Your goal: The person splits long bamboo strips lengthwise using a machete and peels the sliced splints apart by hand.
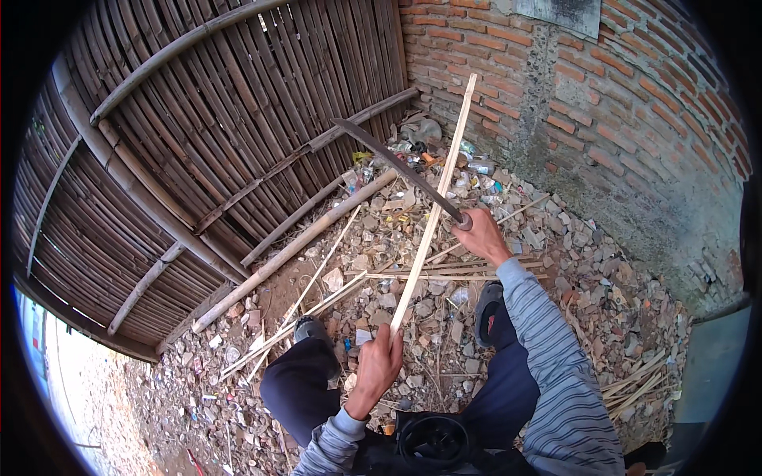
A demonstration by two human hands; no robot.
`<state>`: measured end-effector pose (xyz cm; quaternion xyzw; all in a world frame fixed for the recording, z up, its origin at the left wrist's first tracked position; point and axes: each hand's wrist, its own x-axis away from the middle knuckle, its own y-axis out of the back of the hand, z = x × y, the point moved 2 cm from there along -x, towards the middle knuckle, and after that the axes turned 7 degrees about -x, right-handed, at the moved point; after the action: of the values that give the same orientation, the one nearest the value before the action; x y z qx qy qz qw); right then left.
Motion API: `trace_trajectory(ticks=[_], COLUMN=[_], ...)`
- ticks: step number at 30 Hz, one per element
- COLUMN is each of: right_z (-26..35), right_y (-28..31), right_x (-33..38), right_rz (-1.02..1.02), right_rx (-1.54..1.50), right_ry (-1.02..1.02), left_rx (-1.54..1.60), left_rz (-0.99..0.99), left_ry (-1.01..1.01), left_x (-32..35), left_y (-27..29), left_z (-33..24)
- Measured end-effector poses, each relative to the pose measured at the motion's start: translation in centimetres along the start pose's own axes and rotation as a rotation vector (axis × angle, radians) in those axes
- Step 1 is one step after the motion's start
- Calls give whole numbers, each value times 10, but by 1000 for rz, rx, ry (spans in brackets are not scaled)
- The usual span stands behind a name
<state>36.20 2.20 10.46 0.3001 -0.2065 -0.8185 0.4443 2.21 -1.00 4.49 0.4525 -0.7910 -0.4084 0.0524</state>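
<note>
Wearing dark navy trousers (pixel 298 393) and grey striped sleeves (pixel 548 349), I have a black round object (pixel 432 440) close at my waist. A little farther out, the fingers of my left hand (pixel 376 371) are curled tight round the lower end of a long, flat, pale wooden strip (pixel 425 246). That end sits inside my grip; the rest slants up and away, slightly to the right, past my other hand. Beyond my knees, my dark shoes (pixel 316 332) stand apart on grey and reddish stony rubble (pixel 381 305).

Higher up, the fingers of my right hand (pixel 482 236) are wrapped around the brown handle of a long, dark, slightly curved machete (pixel 401 168). Its blade points up to the left and crosses over the strip just beside that fist; whether the two touch, I cannot tell. The strip passes left of my right knuckles, outside that grip.

Under it, thin pale split sticks (pixel 329 301) lie strewn over the stones. Past them a thick, weathered bamboo pole (pixel 298 247) rests along the ground, and colourful litter (pixel 480 166) fills the corner between a dark slatted bamboo fence (pixel 214 103) and a red brick wall (pixel 508 59).
</note>
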Motion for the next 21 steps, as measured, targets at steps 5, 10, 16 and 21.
trace_trajectory(ticks=[5, 10, 16, 21], right_z=[14, 33, 38, 50], right_y=[-15, -4, -13, -37], right_x=[15, 28, 32, 47], right_rz=[100, 273, 150, 128], right_rx=[-632, -897, -954, -851], right_ry=[-50, -194, -202, -288], left_rx=[41, 40, -101, -96], left_rz=[21, 43, 222, -9], left_ry=[19, 2, 32, -122], left_x=[-5, -5, -22, -78], left_y=[-7, -11, -7, 6], left_z=[5, 7, 13, -22])
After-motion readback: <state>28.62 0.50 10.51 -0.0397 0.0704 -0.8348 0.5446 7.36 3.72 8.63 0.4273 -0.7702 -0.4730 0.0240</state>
